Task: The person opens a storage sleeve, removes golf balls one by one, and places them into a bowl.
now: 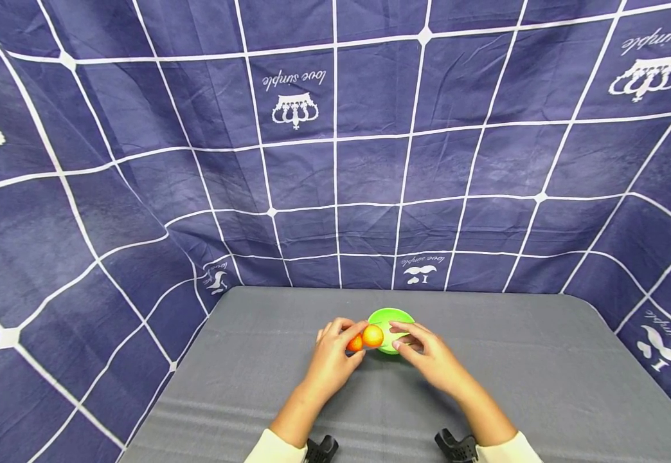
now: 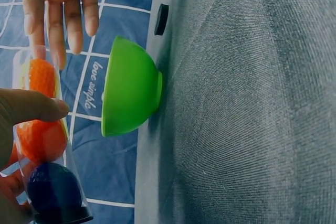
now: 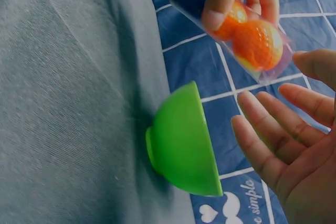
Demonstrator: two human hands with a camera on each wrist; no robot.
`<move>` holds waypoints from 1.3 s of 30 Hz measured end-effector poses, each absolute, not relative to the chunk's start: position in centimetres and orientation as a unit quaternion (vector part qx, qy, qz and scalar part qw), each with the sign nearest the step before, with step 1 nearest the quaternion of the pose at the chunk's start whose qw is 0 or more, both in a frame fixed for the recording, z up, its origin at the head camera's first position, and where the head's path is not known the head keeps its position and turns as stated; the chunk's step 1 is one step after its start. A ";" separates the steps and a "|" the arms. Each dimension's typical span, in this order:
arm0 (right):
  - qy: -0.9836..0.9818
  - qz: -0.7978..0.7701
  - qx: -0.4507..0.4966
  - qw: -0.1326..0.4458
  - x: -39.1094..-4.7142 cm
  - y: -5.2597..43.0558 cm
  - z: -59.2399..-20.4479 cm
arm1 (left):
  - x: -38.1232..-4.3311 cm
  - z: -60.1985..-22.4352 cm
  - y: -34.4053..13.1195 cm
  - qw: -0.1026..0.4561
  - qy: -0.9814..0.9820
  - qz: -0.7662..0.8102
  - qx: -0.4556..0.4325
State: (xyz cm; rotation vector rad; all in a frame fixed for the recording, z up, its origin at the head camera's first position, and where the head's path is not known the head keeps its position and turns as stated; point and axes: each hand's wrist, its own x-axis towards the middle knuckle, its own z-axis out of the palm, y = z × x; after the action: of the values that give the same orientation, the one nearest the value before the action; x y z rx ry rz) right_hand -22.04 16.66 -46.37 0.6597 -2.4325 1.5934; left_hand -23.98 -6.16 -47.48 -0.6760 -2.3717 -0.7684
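Note:
My left hand (image 1: 332, 354) grips a clear plastic tube (image 2: 70, 161) at its middle, with the thumb across it. Inside are an orange ball (image 2: 42, 80), another orange ball (image 2: 43, 142) and a dark blue ball (image 2: 53, 187) by the tube's black end. The tube lies nearly level, its orange-ball end towards my right hand (image 1: 434, 357). That hand is empty, fingers spread and slightly bent, just beyond the tube's end. A green bowl (image 3: 184, 145) stands upright on the table below and behind the two hands, which partly cover it in the head view.
A small black disc (image 2: 161, 19) rests on the grey cloth-covered table (image 1: 243, 373) beside the bowl. A blue cloth with white lines (image 1: 370, 167) hangs behind the table and around its sides.

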 end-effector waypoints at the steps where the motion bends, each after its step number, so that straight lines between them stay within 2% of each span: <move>1: -0.811 0.537 0.220 0.074 -22.0 16.5 -46.5 | -24.0 -47.5 -6.2 0.278 -0.884 -0.279 -0.252; 11: -0.791 0.583 0.183 0.026 -22.0 15.7 -47.2 | -24.0 -47.2 -6.4 0.295 -0.891 -0.216 -0.270; 17: -0.737 0.648 0.192 0.007 -22.4 15.5 -48.0 | -23.8 -46.8 -6.3 0.307 -0.893 -0.172 -0.281; 25: -0.723 0.664 0.191 0.001 -22.4 15.6 -48.5 | -23.8 -46.6 -6.1 0.342 -0.882 -0.128 -0.297; 39: -0.718 0.669 0.193 0.004 -22.3 15.6 -48.7 | -23.7 -46.6 -6.1 0.338 -0.882 -0.122 -0.305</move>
State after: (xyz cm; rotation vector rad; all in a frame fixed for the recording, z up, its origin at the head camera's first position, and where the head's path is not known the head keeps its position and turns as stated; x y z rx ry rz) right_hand -22.30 15.61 -48.71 0.6037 -2.2495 2.0965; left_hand -23.72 -6.14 -46.56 -0.7947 -2.2968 -0.3174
